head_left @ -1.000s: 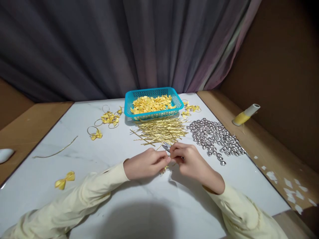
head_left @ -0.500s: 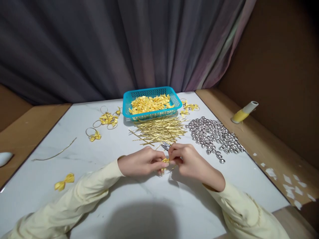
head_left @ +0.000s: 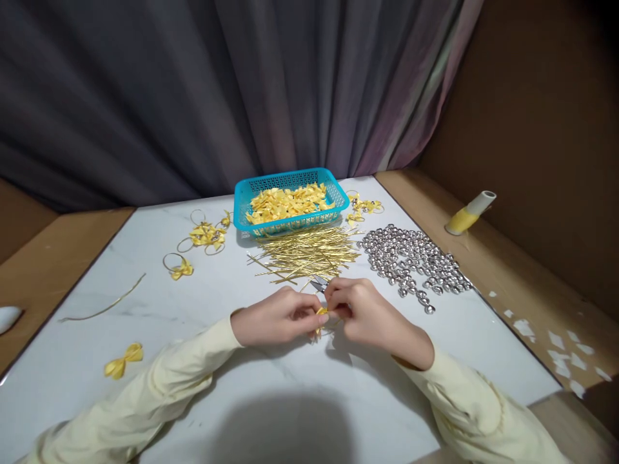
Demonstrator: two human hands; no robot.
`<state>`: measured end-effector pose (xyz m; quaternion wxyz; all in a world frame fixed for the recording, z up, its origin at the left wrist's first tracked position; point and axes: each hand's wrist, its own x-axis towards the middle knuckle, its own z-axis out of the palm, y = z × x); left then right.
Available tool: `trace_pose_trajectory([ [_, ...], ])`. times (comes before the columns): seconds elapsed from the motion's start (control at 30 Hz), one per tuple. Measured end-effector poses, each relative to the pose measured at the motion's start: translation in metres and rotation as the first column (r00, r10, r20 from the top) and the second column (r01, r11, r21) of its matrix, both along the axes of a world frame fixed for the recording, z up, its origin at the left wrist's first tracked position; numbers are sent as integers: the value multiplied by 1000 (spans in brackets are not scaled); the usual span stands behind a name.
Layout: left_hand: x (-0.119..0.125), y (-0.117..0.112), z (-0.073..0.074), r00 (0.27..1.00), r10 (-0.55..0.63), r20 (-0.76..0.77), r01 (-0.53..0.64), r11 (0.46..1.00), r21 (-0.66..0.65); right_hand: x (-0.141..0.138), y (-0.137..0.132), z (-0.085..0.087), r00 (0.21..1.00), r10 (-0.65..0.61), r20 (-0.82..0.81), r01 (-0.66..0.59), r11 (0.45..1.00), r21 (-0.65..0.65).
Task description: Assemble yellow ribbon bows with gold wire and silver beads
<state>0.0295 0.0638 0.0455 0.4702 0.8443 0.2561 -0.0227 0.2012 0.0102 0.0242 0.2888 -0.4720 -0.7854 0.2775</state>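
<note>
Close together over the table's middle, my two hands work at one small yellow ribbon bow (head_left: 321,312). My left hand (head_left: 275,317) is closed, pinching the bow between thumb and fingers. My right hand (head_left: 370,316) has its fingertips pressed together at the bow's right side, on a thin gold twist tie that my fingers mostly hide. Metal tips of a cutting tool (head_left: 318,283) show just beyond my right fingers; the rest of it is hidden. Past my hands lies a pile of gold twist ties (head_left: 309,253).
Behind the ties stands a blue basket (head_left: 291,226) of yellow bows. Silver beads (head_left: 411,258) spread to the right. Looped bows (head_left: 207,236) sit at the left, with a loose bow (head_left: 124,361) and single tie (head_left: 106,306) nearer. A yellow-wound spool (head_left: 464,219) stands far right.
The view has shifted slightly, so the table things appear a little further left. Both hands stay at the bow, with only small finger movement.
</note>
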Motion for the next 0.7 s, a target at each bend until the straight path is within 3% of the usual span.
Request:
trace_pose_trajectory([
  [0.17,-1,1,-3,998,22,60,-18,998,-62,1,0,0,1000,-6,-12,6,1000,8],
  [0.43,1,0,-7,982,173,78,-146,952,-269,5,3,-2,999,-44,-3,44,998,-33],
  [0.57,0,1,-7,974,206,94,-171,941,-291,12,7,0,996,-67,-66,57,988,-143],
  [0.7,-1,2,-5,974,210,90,-170,930,-327,20,12,4,967,-94,-237,10,943,-333],
])
